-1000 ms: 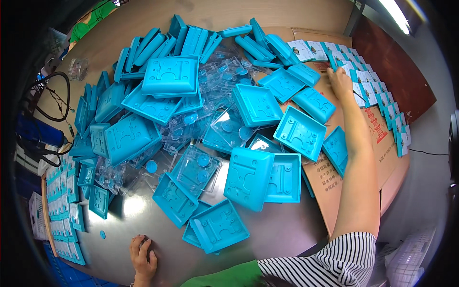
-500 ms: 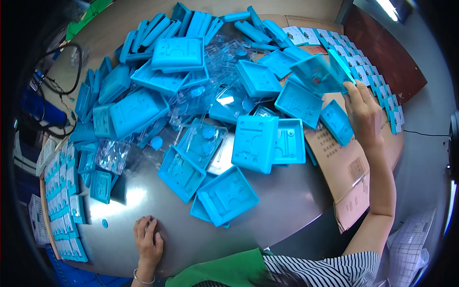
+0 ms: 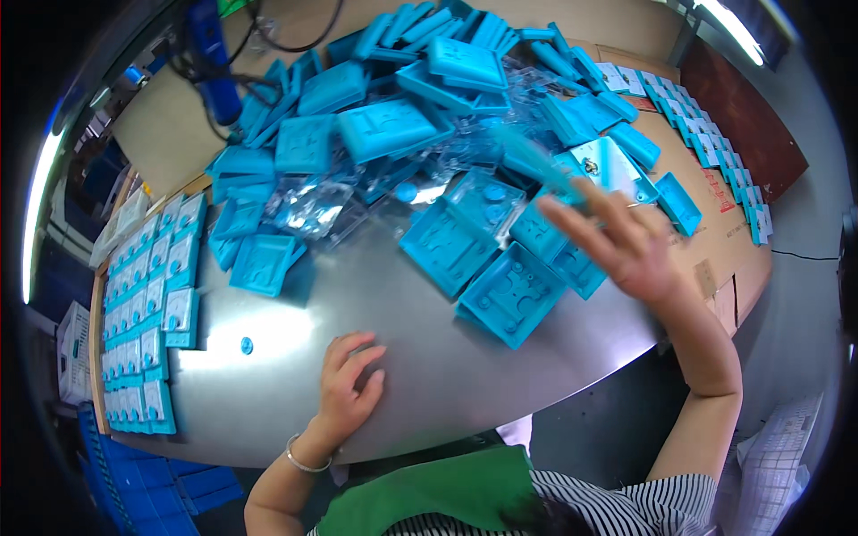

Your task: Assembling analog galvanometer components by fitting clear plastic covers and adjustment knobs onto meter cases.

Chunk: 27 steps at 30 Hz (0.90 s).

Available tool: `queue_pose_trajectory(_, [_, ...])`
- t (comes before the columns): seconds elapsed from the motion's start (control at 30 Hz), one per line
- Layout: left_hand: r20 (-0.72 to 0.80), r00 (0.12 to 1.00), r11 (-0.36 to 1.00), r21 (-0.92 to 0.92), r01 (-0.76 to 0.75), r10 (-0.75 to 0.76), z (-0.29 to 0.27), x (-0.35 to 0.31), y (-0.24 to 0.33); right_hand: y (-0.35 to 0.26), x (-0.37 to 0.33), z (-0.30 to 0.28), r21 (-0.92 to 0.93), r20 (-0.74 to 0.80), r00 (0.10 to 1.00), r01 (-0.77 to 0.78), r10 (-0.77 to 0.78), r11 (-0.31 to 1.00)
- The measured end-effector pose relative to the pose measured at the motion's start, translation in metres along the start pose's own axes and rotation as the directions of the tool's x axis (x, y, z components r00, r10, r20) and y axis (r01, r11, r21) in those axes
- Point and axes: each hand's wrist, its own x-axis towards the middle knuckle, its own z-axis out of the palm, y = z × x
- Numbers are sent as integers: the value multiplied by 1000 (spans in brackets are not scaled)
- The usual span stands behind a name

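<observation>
Left hand [image 3: 350, 382] flat, fingers loosely spread, empty on smooth grey metal table [image 3: 429, 357]. Right hand [image 3: 626, 241] raised, motion-blurred, pinching a thin turquoise plastic tray [image 3: 536, 161] above heaped square moulded turquoise trays [image 3: 514, 295].

The left hand [image 3: 350, 384] rests flat, fingers spread, on the grey metal table [image 3: 429, 357]. The right hand [image 3: 626, 246] is raised and blurred, pinching a blue tray [image 3: 536, 161] above the heap of blue moulded trays [image 3: 402, 125].

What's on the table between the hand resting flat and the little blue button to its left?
Nothing: in the head view, bare shiny metal table separates the left hand from the blue button.
</observation>
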Motion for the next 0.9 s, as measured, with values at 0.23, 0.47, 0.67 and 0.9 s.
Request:
queue_pose_trajectory(0.23, [-29,998,975,-217,41,-48,-19,-18,-1,-125,59,56,294,152,955,201,-253,934])
queue_pose_trajectory(0.47, [1,993,944,-310,111,-116,-48,-53,-10,-149,55,50,436,362,932,-197,29,878])
queue_pose_trajectory(0.67, [95,983,816,-548,185,-158,-40,-58,-4,-137,51,43,339,199,972,-188,125,922])
queue_pose_trajectory(0.9, [388,908,-492,-828,269,-157,-19,-35,14,-202,77,-6,546,-301,952,221,-57,808])
